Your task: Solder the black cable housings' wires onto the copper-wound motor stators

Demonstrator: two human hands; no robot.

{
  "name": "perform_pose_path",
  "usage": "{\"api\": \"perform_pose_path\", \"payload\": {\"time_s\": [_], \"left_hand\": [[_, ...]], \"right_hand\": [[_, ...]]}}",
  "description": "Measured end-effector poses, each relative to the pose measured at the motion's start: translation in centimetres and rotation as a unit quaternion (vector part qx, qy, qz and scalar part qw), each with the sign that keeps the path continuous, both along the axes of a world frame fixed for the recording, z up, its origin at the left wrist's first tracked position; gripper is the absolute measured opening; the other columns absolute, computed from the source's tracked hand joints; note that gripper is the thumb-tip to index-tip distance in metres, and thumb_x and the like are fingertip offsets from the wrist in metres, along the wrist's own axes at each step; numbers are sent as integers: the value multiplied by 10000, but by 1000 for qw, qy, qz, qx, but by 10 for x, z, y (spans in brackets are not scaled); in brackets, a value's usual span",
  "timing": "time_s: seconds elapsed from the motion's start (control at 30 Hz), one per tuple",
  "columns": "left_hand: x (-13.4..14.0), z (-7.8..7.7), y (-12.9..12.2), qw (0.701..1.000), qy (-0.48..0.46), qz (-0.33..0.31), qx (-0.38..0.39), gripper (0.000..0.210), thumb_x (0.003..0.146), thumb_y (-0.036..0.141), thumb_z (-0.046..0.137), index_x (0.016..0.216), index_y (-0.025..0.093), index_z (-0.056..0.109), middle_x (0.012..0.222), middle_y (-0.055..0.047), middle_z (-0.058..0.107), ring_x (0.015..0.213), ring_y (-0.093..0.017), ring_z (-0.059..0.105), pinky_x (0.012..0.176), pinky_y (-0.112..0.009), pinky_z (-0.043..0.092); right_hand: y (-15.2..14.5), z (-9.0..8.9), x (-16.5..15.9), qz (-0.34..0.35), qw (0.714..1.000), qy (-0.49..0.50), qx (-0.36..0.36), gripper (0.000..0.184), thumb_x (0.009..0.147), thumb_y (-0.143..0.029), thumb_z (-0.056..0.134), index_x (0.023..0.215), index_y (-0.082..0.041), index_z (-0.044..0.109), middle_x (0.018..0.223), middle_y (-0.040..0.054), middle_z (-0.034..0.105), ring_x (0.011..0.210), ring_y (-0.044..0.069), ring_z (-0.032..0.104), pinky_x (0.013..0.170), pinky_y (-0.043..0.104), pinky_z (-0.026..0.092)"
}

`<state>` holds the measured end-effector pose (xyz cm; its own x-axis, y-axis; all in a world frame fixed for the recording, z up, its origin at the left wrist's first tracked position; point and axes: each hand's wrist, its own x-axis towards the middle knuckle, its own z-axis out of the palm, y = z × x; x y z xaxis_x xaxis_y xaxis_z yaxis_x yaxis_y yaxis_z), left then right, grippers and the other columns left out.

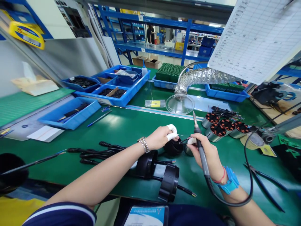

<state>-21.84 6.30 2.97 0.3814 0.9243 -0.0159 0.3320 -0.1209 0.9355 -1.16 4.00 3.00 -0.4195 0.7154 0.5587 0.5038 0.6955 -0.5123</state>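
Soldering iron gripped in right fingers, thin wire pinched in left fingers, green bench below

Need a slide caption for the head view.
Right hand with soldering iron, left hand pinching thin wire, above a green bench near metal cans on the right.

Both forearms reach forward over the bench; above it the left hand pinches with white-covered fingers, the right hand curled in a grip.
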Motion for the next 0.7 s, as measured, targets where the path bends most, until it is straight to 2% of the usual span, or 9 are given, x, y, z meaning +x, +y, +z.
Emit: {"api": "perform_pose_path", "payload": {"time_s": [0.13,0.33,0.43,0.53,0.7], "left_hand": [[14,-3,-4,994,-104,-33,-8,138,789,277,551,769,141,545,948,-77,623,875,-162,593,829,-296,442],[26,-6,-3,994,-62,-91,27,84,762,226,576,770,145,598,907,-45,571,748,-122,542,729,-258,455],[29,-9,-5,994,-40,-71,66,60,734,206,606,726,151,630,878,-39,585,734,-124,549,713,-254,460],[31,-12,-7,995,-59,-43,62,80,713,223,635,715,146,657,853,-43,613,683,-120,566,656,-241,475],[33,-16,-10,995,-41,-30,81,128,715,269,655,739,148,688,838,-53,660,746,-148,605,688,-236,479]], "right_hand": [[-3,-8,4,-28,997,51,-49,313,793,-202,566,1083,-220,450,823,12,631,678,111,610,667,229,511],[-3,-13,6,-50,991,96,-80,320,767,-250,597,1060,-218,474,838,24,641,682,130,618,658,257,522],[-2,-13,5,-45,987,116,-104,315,762,-248,600,1051,-213,478,836,26,637,672,127,616,640,253,523],[-2,-13,5,-44,983,130,-121,309,761,-254,605,1042,-211,484,832,25,633,666,124,613,622,243,522],[-3,-15,4,-51,985,127,-103,297,754,-239,616,1025,-216,499,822,13,621,638,111,599,607,229,515]]}}
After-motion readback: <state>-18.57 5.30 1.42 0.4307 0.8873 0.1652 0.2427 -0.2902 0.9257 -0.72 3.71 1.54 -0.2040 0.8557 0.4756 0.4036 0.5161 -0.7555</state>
